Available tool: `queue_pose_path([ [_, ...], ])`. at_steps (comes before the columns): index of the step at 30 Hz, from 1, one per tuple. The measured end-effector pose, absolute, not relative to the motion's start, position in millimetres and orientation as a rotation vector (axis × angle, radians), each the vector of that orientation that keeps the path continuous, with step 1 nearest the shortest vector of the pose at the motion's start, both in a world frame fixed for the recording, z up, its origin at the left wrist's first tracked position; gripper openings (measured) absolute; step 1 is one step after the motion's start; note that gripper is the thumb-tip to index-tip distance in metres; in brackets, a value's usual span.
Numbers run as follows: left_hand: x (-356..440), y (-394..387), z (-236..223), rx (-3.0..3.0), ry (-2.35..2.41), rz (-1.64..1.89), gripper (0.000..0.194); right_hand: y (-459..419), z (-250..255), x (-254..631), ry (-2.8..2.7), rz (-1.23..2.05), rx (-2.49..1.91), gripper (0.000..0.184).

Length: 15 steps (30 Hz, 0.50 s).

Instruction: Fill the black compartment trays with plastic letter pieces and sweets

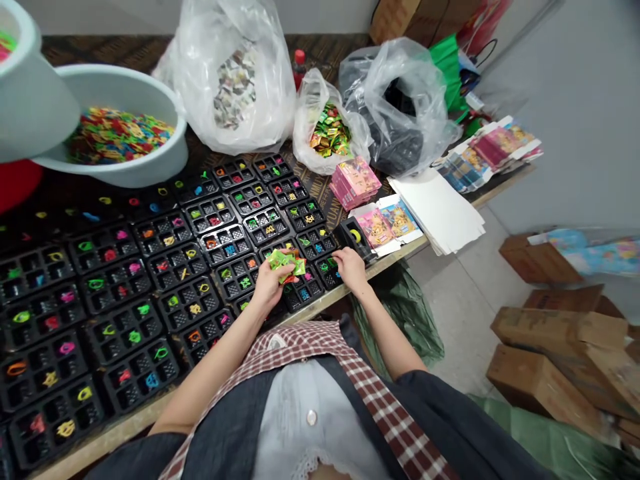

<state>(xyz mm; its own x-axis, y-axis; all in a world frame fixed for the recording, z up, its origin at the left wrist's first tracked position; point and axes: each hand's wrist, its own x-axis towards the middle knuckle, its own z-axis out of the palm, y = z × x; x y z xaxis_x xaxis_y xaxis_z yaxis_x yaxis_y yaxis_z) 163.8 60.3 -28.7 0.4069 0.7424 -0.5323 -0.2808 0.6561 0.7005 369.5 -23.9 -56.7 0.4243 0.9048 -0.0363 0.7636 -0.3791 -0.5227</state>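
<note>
My left hand (270, 285) is closed around a bunch of small green and orange packets (286, 263), held above the black trays. Fingers pinched, my right hand (352, 268) is at the rightmost tray of the near rows (329, 272); whatever its fingertips hold is too small to make out. Rows of black compartment trays (194, 297) cover the table, with small colourful plastic pieces in some compartments. Beside my right hand stands a black tape dispenser (356, 237) with a yellow core.
Behind the trays are a tub of colourful pieces (120, 137), a bag of similar small packets (330, 133) and a bag of whitish packets (235, 87). Pink boxes (354, 183) and white sheets (440, 210) lie on the right. Cardboard boxes (555, 333) stand on the floor.
</note>
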Motion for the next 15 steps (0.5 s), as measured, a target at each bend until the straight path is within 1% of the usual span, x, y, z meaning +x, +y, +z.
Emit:
queue_pose_path([
  [2, 164, 59, -27, 0.57, 0.905, 0.651, 0.045, -22, -55, 365, -1.341, 0.448, -2.177, 0.02],
  [4, 163, 58, -24, 0.59, 0.859, 0.603, 0.045, -18, -49, 357, -1.252, 0.528, -2.025, 0.028],
  [7, 163, 57, -22, 0.636, 0.812, 0.57, 0.043, -8, -39, 342, -1.18, 0.847, -1.724, 0.037],
  [9, 162, 57, -23, 0.686, 0.791, 0.553, 0.041, -2, -34, 332, -1.134, 0.975, -1.58, 0.038],
  [13, 162, 57, -28, 0.694, 0.775, 0.509, 0.044, 4, -30, 319, -1.087, 0.873, -1.543, 0.027],
  [15, 164, 56, -30, 0.621, 0.796, 0.52, 0.046, 4, -30, 315, -1.085, 0.811, -1.57, 0.027],
])
